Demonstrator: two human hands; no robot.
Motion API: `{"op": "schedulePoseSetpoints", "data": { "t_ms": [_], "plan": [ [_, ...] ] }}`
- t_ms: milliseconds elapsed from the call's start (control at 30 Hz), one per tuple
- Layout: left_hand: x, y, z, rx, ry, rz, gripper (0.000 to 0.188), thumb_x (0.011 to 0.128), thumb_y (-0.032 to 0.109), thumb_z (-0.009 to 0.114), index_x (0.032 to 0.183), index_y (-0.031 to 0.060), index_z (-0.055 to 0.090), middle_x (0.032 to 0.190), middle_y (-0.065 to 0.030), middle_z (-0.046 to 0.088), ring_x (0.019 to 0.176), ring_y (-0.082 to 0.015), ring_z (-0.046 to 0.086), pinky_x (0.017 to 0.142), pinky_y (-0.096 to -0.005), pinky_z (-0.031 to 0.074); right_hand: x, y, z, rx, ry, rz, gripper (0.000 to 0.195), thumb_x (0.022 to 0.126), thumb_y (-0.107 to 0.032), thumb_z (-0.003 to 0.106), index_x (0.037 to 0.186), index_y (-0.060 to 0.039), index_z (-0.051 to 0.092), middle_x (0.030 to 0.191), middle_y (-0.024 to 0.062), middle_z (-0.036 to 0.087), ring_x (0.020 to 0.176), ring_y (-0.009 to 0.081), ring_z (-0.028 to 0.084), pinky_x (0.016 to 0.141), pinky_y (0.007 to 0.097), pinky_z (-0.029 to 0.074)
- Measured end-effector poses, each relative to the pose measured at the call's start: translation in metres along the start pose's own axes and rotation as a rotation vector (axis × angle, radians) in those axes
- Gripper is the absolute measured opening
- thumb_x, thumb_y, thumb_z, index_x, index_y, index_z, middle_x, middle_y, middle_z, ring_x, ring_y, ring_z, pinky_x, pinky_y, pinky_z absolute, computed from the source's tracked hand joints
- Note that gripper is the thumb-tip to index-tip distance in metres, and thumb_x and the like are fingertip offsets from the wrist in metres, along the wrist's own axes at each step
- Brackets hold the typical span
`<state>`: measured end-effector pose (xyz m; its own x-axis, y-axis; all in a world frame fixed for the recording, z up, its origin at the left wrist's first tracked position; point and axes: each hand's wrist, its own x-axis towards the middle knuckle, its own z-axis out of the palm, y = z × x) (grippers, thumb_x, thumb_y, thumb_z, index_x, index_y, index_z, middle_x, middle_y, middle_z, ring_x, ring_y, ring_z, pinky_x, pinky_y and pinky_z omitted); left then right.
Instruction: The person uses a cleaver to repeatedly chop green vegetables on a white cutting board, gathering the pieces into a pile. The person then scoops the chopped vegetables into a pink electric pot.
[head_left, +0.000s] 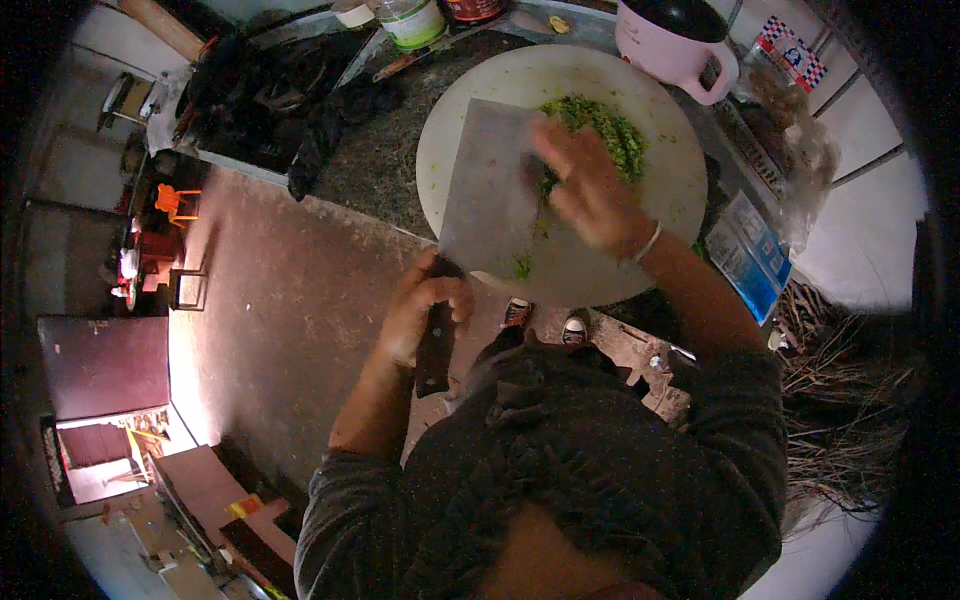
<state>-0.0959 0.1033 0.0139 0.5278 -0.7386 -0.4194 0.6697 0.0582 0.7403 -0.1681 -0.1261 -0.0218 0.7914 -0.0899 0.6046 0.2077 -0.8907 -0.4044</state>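
In the head view, my left hand (427, 304) grips the dark handle of a cleaver (491, 184) near the front edge of a round white cutting board (450, 169). The wide blade lies across the board's left part, its broad face toward me. My right hand (592, 191), blurred, is at the blade's right edge with fingers extended and apart. Whether it touches the blade I cannot tell. Finely chopped greens (604, 131) are heaped beyond and beside those fingers, partly covered by them. A small clump of greens (517, 266) sits by the blade's near end.
A pink mug-shaped pot (671, 49) stands at the back right, near a blue-and-white packet (750, 255). Jars (412, 22) line the back of the stone counter (375, 150). Dark plastic bags (255, 105) lie left. Dry twigs (840, 405) are piled at the right.
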Motion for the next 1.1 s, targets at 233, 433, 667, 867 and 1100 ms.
{"op": "schedulePoseSetpoints", "data": {
  "t_ms": [233, 433, 667, 867, 1100],
  "plan": [
    [0.006, 0.012, 0.007, 0.195, -0.054, -0.043, 0.031, 0.067, 0.003, 0.047, 0.097, 0.0015, 0.041, 0.057, -0.0055, 0.043, 0.047, -0.0137, 0.042, 0.041, -0.0256, 0.036, 0.009, -0.033, 0.003, 0.122, -0.303, -0.092, 0.05, 0.08, -0.026, 0.042, 0.124, -0.0055, 0.029, 0.129, 0.012, 0.027, 0.12, 0.0252, 0.026, 0.098, 0.0435, 0.012],
    [0.001, 0.012, 0.006, 0.025, -0.067, -0.058, 0.035, 0.068, 0.002, 0.045, 0.102, 0.0042, 0.043, 0.056, -0.005, 0.039, 0.046, -0.0133, 0.04, 0.04, -0.0247, 0.036, 0.016, 0.043, 0.002, 0.172, 0.101, 0.374, 0.049, 0.083, -0.039, 0.034, 0.117, -0.0034, 0.037, 0.123, 0.0136, 0.036, 0.114, 0.0253, 0.033, 0.095, 0.0391, 0.021],
    [0.019, 0.021, 0.017, -0.135, -0.32, -0.066, 0.041, 0.07, 0.004, 0.043, 0.111, 0.0063, 0.041, 0.056, -0.0051, 0.038, 0.046, -0.0132, 0.039, 0.035, -0.024, 0.035, 0.011, 0.072, 0.011, 2.459, 0.046, 0.089, 0.07, 0.081, -0.057, 0.02, 0.117, 0.0011, 0.036, 0.121, 0.0125, 0.039, 0.108, 0.0237, 0.041, 0.092, 0.0354, 0.029],
    [0.035, 0.019, 0.026, -0.011, -0.319, -0.068, 0.031, 0.07, 0.007, 0.045, 0.101, 0.0066, 0.041, 0.056, -0.0043, 0.038, 0.045, -0.0121, 0.039, 0.035, -0.0239, 0.035, 0.021, 0.036, -0.012, 2.329, 0.215, 0.219, 0.071, 0.081, -0.057, 0.018, 0.118, 0.0017, 0.033, 0.121, 0.0119, 0.04, 0.107, 0.0228, 0.04, 0.095, 0.0345, 0.025],
    [0.058, 0.021, 0.045, 0.148, -0.21, 0.009, 0.019, 0.07, 0.016, 0.048, 0.084, 0.0095, 0.038, 0.056, -0.0009, 0.037, 0.045, -0.0102, 0.038, 0.034, -0.0219, 0.035, 0.016, 0.022, -0.02, 2.163, 0.21, 0.543, 0.072, 0.081, -0.058, 0.018, 0.117, 0.0023, 0.035, 0.111, 0.0108, 0.048, 0.097, 0.0181, 0.048, 0.086, 0.0303, 0.035]
  ]
}}
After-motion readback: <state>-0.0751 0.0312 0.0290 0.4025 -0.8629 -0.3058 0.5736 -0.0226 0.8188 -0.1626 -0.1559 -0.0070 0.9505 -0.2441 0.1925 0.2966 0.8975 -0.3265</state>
